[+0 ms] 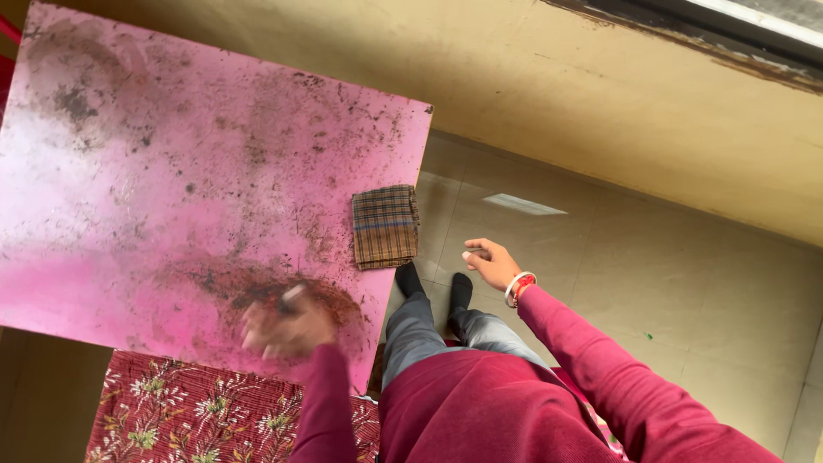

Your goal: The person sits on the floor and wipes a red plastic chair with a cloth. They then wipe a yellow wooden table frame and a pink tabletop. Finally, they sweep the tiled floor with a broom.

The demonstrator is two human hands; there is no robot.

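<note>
My left hand (pixel 287 326) is blurred with motion over the near edge of a pink table (pixel 154 171) stained with dark smudges. Its fingers look closed on a small dark thing I cannot make out. A folded brown checked cloth (pixel 385 226) lies at the table's right edge, overhanging it a little. My right hand (pixel 490 262) hovers off the table to the right of the cloth, fingers loosely curled and holding nothing. It wears red and white bangles (pixel 519 286) at the wrist. Both arms are in maroon sleeves.
I sit with my legs (pixel 429 330) in grey trousers and black socks stretched over a beige tiled floor (pixel 669 283). A red floral-patterned mat (pixel 189 411) lies under the table's near edge. A cream wall (pixel 600 94) runs behind.
</note>
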